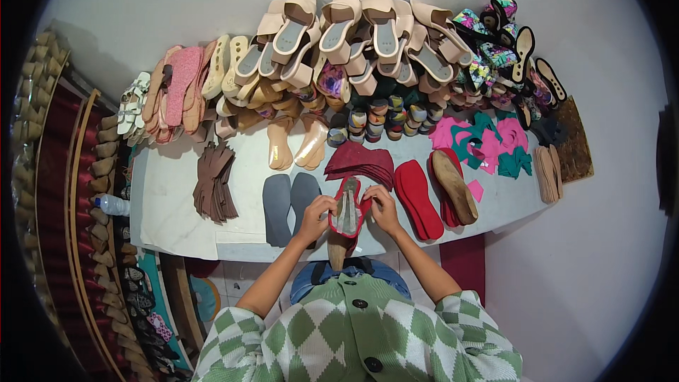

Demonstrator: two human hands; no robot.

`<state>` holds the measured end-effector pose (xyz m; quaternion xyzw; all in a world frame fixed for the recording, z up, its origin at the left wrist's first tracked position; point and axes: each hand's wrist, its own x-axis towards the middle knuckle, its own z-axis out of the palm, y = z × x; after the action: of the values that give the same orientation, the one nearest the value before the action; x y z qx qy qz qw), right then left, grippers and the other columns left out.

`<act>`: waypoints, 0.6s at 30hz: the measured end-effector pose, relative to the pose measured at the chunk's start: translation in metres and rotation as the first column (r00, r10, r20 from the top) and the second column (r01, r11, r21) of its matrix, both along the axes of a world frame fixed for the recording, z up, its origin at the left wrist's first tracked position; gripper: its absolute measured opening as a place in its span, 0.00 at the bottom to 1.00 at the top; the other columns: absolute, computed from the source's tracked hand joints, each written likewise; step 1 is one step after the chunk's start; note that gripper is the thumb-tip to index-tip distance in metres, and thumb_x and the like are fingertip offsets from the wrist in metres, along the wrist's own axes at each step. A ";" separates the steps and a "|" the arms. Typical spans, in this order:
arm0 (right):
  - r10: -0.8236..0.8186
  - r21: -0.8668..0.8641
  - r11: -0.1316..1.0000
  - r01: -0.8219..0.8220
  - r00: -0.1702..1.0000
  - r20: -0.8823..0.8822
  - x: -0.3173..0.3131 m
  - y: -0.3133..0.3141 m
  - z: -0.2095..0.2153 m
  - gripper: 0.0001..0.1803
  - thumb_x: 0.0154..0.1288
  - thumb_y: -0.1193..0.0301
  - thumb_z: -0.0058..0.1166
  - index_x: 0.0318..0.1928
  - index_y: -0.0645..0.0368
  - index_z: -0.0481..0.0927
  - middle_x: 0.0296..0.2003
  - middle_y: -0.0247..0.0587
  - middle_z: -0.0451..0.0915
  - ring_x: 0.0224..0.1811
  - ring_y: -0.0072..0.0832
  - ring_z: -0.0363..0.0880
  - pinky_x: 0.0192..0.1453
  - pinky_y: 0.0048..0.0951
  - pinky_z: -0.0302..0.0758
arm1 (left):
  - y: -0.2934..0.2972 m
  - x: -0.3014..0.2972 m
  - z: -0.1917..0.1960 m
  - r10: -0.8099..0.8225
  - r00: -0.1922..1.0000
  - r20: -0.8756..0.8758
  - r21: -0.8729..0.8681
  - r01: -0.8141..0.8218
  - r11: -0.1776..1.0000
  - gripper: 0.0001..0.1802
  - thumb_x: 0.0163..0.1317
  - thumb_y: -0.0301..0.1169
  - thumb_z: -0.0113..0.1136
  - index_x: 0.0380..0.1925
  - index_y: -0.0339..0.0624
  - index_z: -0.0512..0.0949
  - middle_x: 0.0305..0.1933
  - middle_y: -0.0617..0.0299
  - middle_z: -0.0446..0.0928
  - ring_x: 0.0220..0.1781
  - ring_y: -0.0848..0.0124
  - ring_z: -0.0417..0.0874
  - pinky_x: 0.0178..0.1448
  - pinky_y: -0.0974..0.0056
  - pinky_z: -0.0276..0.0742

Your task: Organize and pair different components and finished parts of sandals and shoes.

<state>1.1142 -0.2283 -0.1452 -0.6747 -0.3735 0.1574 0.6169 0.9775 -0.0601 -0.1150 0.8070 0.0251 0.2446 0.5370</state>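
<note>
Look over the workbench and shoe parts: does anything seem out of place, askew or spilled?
One thing stands out: a clear plastic bottle lies on its side off the left edge of the table. Nothing looks spilled. The left hand and right hand hold a red shoe upper.

Head view – one fisheye, looking straight down from above.

I see only this one view: it sits over the person's chest, facing down and forward across the white table (pixel 177 198) toward the wall, near enough that both forearms enter from the lower edge – the table's straight edges bow, and a black rim rings the picture.
</note>
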 end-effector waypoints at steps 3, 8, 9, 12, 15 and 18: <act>-0.069 -0.053 0.996 0.073 0.996 0.065 0.013 -0.002 0.003 0.12 0.51 0.90 0.40 0.32 0.64 0.73 0.38 0.43 0.71 0.47 0.31 0.73 0.51 0.24 0.71 | 0.009 -0.004 -0.002 0.016 1.000 -0.001 -0.041 -0.016 0.999 0.08 0.42 0.16 0.56 0.23 0.37 0.70 0.32 0.57 0.74 0.39 0.61 0.75 0.44 0.64 0.70; -0.073 -0.036 0.997 0.075 0.996 0.054 0.027 -0.014 0.008 0.11 0.52 0.90 0.40 0.32 0.64 0.73 0.38 0.43 0.71 0.49 0.30 0.73 0.50 0.24 0.71 | 0.007 -0.008 0.002 0.010 1.000 0.021 0.007 -0.010 1.000 0.08 0.41 0.16 0.55 0.23 0.37 0.70 0.32 0.57 0.74 0.39 0.61 0.76 0.45 0.64 0.70; -0.107 -0.053 0.992 0.113 0.988 0.110 0.031 -0.016 0.009 0.11 0.52 0.90 0.40 0.32 0.64 0.73 0.38 0.43 0.71 0.47 0.30 0.73 0.48 0.23 0.71 | 0.007 -0.008 0.003 0.009 1.000 0.023 0.008 -0.009 1.000 0.08 0.40 0.16 0.55 0.23 0.37 0.70 0.32 0.57 0.74 0.39 0.61 0.76 0.45 0.64 0.70; -0.174 -0.078 0.978 0.194 0.963 0.207 0.040 -0.020 0.013 0.12 0.51 0.89 0.41 0.33 0.64 0.74 0.38 0.42 0.71 0.42 0.29 0.73 0.43 0.22 0.70 | 0.006 -0.007 0.003 0.028 0.999 0.027 -0.011 -0.028 1.000 0.09 0.40 0.15 0.55 0.23 0.37 0.70 0.32 0.56 0.74 0.39 0.61 0.76 0.45 0.64 0.70; -0.221 -0.144 0.955 0.258 0.947 0.232 0.045 -0.024 0.019 0.14 0.50 0.86 0.43 0.38 0.63 0.76 0.39 0.42 0.72 0.35 0.28 0.72 0.40 0.23 0.69 | 0.006 -0.007 0.003 0.030 0.999 0.029 -0.009 -0.029 1.000 0.09 0.40 0.15 0.55 0.23 0.37 0.70 0.32 0.57 0.74 0.39 0.61 0.76 0.45 0.64 0.70; -0.065 -0.198 0.976 0.094 0.987 0.147 0.045 -0.029 0.026 0.17 0.51 0.83 0.46 0.44 0.62 0.74 0.46 0.47 0.69 0.44 0.36 0.72 0.48 0.29 0.69 | 0.006 -0.006 0.005 0.030 0.999 0.027 -0.020 -0.030 0.999 0.09 0.40 0.15 0.55 0.23 0.37 0.70 0.31 0.57 0.74 0.38 0.62 0.76 0.45 0.64 0.70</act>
<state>1.1588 -0.2570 -0.1191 -0.7582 -0.3703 0.1223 0.5226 0.9714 -0.0541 -0.1096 0.7979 0.0323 0.2631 0.5414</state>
